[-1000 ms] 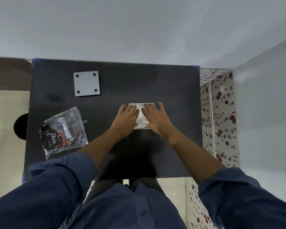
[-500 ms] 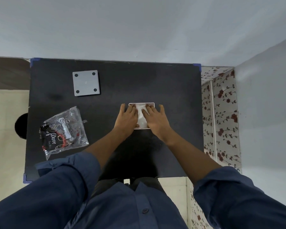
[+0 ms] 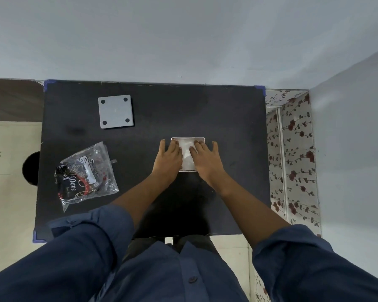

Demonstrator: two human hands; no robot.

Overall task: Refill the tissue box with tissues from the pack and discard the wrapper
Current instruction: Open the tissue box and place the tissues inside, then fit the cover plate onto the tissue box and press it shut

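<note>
White tissues (image 3: 187, 158) fill the open tissue box (image 3: 188, 139), which sits on the black desk (image 3: 227, 127) a little right of its middle, well clear of every edge. Both hands lie flat on the stack, fingers spread and unclenched: the left hand (image 3: 169, 159) over the box's left side, the right hand (image 3: 205, 160) over its right, pressing down rather than gripping anything. The tissues look soft and springy, likely to puff back up, so an even palm press seems the way to seat them. A grey lid (image 3: 115, 111) with four dark spots lies near the far left corner. The wrapper (image 3: 85, 175), crinkly clear plastic, rests near the left edge; it should be feather-light and slippery, best pinched and crumpled.
</note>
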